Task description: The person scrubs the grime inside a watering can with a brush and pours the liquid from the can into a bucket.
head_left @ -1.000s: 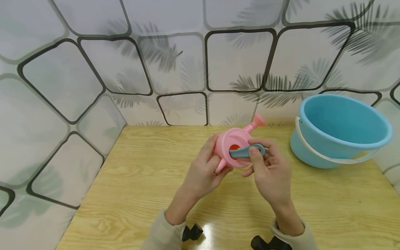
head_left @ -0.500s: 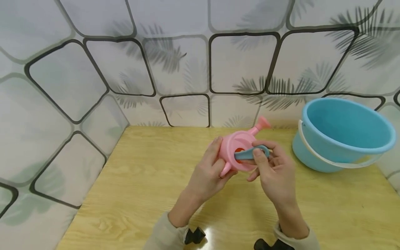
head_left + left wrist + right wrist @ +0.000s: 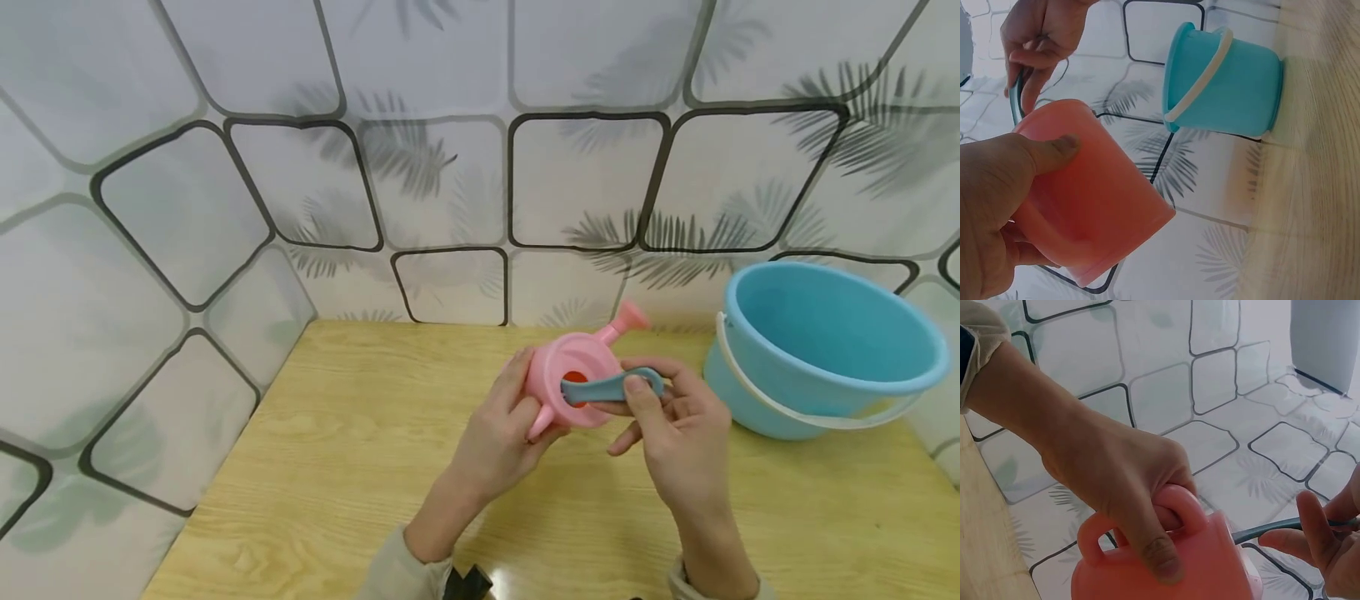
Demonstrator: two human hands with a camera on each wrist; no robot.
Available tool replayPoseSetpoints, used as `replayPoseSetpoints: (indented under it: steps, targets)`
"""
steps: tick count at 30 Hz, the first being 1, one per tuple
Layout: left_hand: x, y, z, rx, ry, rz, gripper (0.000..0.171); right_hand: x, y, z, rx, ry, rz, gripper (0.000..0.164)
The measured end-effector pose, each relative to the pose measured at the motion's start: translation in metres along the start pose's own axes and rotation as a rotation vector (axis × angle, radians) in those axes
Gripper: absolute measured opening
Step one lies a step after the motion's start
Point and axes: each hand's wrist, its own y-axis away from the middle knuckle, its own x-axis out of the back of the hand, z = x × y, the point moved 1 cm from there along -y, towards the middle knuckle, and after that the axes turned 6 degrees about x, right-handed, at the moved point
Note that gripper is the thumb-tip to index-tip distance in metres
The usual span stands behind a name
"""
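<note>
A: Chg. in last 0.5 s?
B: R hand sits farther R of can, pinching tool; more tool shows. Prob. shallower insertion; tilt not excluded.
A: Can posn.?
B: Above table, L hand clamped round it.
A: Clearances?
B: Bucket is near R hand, limiting R travel. Wall backs table's far edge. Max. open room: L side; L table edge well apart from both (2) hands.
</note>
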Motion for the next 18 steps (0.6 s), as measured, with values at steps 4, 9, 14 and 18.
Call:
replayPoseSetpoints:
  steps: [4,9,14,18]
  targets:
    - [-0.0006,0.0005,-0.0003,-0.009,-0.009,0.011,0.036,-0.0012,0.0006,0.0002,-0.037,0.015,0.000,0.015]
    - [-0.0017,0.0012,0.0012,-0.022,-0.028,0.032,0.036,-0.0037,0.0012,0.0032,-0.085,0.088,0.006,0.016]
    - [0.0003,0.0022,-0.0017,-0.016,-0.034,0.037,0.037,0.0019,0.0003,-0.0012,-0.100,0.072,0.027,0.014]
    - [0.0026,0.0026,-0.0052,-0.018,-0.040,0.035,0.038,0.0045,-0.0013,-0.0017,-0.073,0.072,-0.002,0.015]
